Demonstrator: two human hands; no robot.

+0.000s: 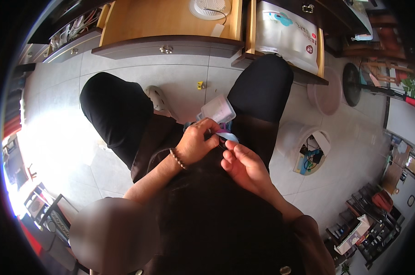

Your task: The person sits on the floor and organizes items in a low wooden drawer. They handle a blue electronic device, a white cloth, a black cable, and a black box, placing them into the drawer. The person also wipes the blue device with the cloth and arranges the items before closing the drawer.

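Above my lap, my left hand (197,140), with a beaded bracelet at the wrist, pinches a bundle of small soft items in purple and light blue. The light-blue strip (229,136) stretches toward my other hand. Thumb and fingertips of my right hand (247,163) meet at a small dark loop-like piece (222,141) beside that strip; its exact kind is too small to tell. Just beyond my fingers, a clear plastic box (218,109) rests tilted against my right thigh. More bluish items show partly beneath it, mostly hidden by my left hand.
Ahead, a pulled-out wooden drawer (152,20) holds a round white device with a cable. Another drawer holds a plastic-wrapped package (284,37). On my right stand a white bin (296,144) with cables and boxes, a pinkish bucket (326,91) and a fan (351,84). A yellow scrap (201,85) lies on the tiles.
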